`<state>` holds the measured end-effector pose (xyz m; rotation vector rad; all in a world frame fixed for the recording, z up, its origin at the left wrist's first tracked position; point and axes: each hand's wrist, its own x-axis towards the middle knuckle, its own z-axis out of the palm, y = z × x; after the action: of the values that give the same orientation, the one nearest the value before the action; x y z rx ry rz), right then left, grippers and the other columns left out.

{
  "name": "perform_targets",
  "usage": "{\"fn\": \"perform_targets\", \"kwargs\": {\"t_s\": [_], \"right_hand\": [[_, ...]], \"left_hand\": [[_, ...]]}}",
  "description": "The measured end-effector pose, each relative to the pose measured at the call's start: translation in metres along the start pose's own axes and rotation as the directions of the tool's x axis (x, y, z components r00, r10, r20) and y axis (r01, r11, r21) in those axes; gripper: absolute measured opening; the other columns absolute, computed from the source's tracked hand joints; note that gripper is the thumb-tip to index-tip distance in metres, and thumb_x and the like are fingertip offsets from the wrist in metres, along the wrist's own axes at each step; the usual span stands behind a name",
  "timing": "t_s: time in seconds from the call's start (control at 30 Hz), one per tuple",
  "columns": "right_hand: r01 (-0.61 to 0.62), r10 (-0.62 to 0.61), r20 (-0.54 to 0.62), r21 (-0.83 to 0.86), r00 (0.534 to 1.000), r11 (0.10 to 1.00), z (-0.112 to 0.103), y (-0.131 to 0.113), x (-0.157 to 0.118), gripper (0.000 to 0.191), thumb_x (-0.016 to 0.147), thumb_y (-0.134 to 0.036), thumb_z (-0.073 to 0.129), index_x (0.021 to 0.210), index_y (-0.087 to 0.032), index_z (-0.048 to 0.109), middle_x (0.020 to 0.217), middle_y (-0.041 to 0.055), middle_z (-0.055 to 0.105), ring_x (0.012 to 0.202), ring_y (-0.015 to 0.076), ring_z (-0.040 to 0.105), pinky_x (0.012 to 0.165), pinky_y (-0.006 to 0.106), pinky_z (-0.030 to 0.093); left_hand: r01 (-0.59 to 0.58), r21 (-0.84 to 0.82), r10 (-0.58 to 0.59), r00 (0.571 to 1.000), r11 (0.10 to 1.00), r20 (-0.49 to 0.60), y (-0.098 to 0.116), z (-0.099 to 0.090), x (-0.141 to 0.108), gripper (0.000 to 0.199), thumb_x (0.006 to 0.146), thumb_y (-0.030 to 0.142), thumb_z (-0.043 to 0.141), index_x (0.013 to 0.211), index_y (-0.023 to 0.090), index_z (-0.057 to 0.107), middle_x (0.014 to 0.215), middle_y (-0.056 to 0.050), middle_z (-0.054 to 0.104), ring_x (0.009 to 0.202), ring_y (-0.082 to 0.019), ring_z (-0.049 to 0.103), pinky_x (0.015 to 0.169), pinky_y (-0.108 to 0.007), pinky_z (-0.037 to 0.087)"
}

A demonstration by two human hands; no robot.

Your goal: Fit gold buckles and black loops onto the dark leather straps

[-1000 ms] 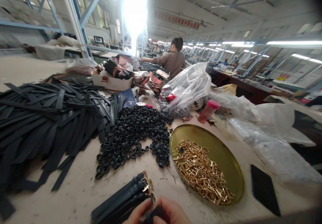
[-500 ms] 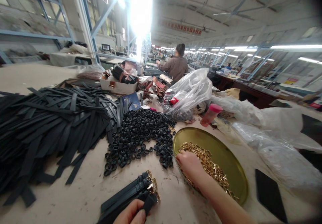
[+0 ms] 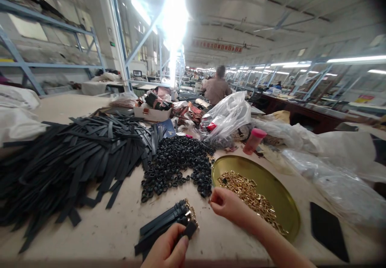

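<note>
My left hand point(image 3: 169, 247) is closed, pinching a black strap point(image 3: 189, 229) between thumb and fingers with its end pointing up. Beside that hand lies a bundle of finished black straps point(image 3: 164, 218), gold buckles at their right ends. My right hand point(image 3: 224, 203) is over the near left rim of a round gold tray point(image 3: 282, 195). Its fingertips are pinched on a small gold buckle, of which only a sliver shows. A heap of gold buckles point(image 3: 250, 191) lies in the tray. Left of it is a pile of small black loops point(image 3: 177, 159).
Loose black straps point(image 3: 90, 151) are heaped on the left of the table. Behind stand a white box point(image 3: 152, 114), a clear plastic bag point(image 3: 229, 115) and a pink-lidded jar point(image 3: 255, 141). A dark flat slab point(image 3: 328, 230) lies at right. Farther off, a person point(image 3: 217, 89) faces away.
My right hand has come up from the buckles in the tray and moved slightly left towards the straps. My left hand keeps its strap. The camera view has shifted.
</note>
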<state>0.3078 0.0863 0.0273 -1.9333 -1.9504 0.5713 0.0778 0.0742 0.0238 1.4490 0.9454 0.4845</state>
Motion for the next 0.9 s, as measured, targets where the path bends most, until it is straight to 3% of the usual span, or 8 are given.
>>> {"fn": "perform_targets", "kwargs": {"t_s": [0.07,0.1,0.17,0.23,0.43,0.63,0.8,0.9], "right_hand": [[-0.040,0.017,0.074,0.331,0.997,0.943,0.007,-0.016,-0.019,0.009,0.076,-0.024,0.052,0.071,-0.017,0.051,0.063,-0.0003,0.060,0.057,0.0111,0.055,0.052,0.021,0.042],[-0.092,0.031,0.120,0.545,0.992,0.833,0.011,-0.023,-0.027,0.013,0.075,-0.028,0.055,0.071,-0.017,0.049,0.061,-0.0013,0.060,0.054,0.0100,0.055,0.051,0.021,0.042],[-0.212,0.055,0.211,0.857,0.976,0.469,0.019,-0.035,-0.039,0.024,0.071,-0.034,0.063,0.073,-0.018,0.046,0.060,-0.0028,0.060,0.049,0.0083,0.053,0.050,0.021,0.042],[-0.260,0.075,0.249,0.937,0.966,0.235,0.027,-0.044,-0.045,0.033,0.065,-0.039,0.068,0.077,-0.018,0.045,0.059,-0.0037,0.060,0.045,0.0069,0.051,0.047,0.020,0.039],[-0.194,0.092,0.176,0.951,0.980,0.240,0.053,-0.050,-0.049,0.041,0.060,-0.052,0.068,0.069,-0.016,0.049,0.055,-0.0030,0.058,0.041,0.0067,0.048,0.042,0.019,0.034],[-0.074,0.199,0.000,0.928,0.980,0.364,0.061,-0.055,-0.057,0.035,0.065,-0.048,0.067,0.067,-0.016,0.055,0.053,-0.0047,0.052,0.051,0.0081,0.047,0.051,0.022,0.037],[-0.274,0.182,0.279,0.960,0.943,-0.055,0.060,-0.058,-0.059,0.035,0.059,-0.043,0.074,0.065,-0.014,0.055,0.054,-0.0040,0.054,0.051,0.0067,0.050,0.052,0.020,0.041],[-0.286,0.218,0.342,0.925,0.914,-0.251,0.064,-0.056,-0.057,0.033,0.053,-0.031,0.080,0.070,-0.014,0.058,0.055,-0.0058,0.054,0.049,0.0037,0.049,0.048,0.015,0.040]], "left_hand": [[-0.048,0.075,0.050,0.999,0.996,-0.020,0.015,0.002,0.000,0.024,0.081,0.039,0.045,0.081,0.017,0.052,0.053,0.007,0.042,0.050,-0.009,0.039,0.049,-0.019,0.031],[-0.066,0.100,0.069,0.997,0.993,-0.024,0.021,0.003,0.000,0.022,0.081,0.037,0.044,0.082,0.016,0.052,0.054,0.006,0.043,0.051,-0.009,0.041,0.050,-0.019,0.032],[-0.092,0.127,0.095,0.995,0.988,-0.021,0.027,0.005,0.000,0.022,0.083,0.035,0.041,0.084,0.016,0.052,0.054,0.006,0.043,0.051,-0.009,0.042,0.051,-0.019,0.033],[-0.109,0.141,0.112,0.994,0.984,-0.009,0.027,0.005,0.000,0.022,0.084,0.035,0.040,0.085,0.016,0.052,0.054,0.006,0.044,0.050,-0.009,0.041,0.051,-0.019,0.034],[-0.111,0.205,0.114,0.993,0.972,-0.001,0.018,0.006,0.001,0.020,0.082,0.032,0.043,0.083,0.015,0.054,0.064,0.003,0.052,0.057,-0.010,0.047,0.055,-0.020,0.036],[-0.131,0.288,0.155,0.986,0.949,-0.061,0.014,0.010,0.003,0.013,0.079,0.026,0.047,0.079,0.016,0.055,0.071,0.001,0.061,0.068,-0.014,0.054,0.065,-0.022,0.039],[-0.150,0.387,0.184,0.981,0.910,-0.054,0.011,0.011,0.005,0.013,0.081,0.024,0.045,0.081,0.019,0.056,0.074,0.000,0.063,0.069,-0.015,0.056,0.066,-0.022,0.039],[-0.129,0.389,0.168,0.984,0.912,-0.066,0.010,0.011,0.003,0.015,0.082,0.026,0.044,0.088,0.020,0.056,0.082,-0.001,0.064,0.077,-0.017,0.058,0.070,-0.023,0.039]]}}
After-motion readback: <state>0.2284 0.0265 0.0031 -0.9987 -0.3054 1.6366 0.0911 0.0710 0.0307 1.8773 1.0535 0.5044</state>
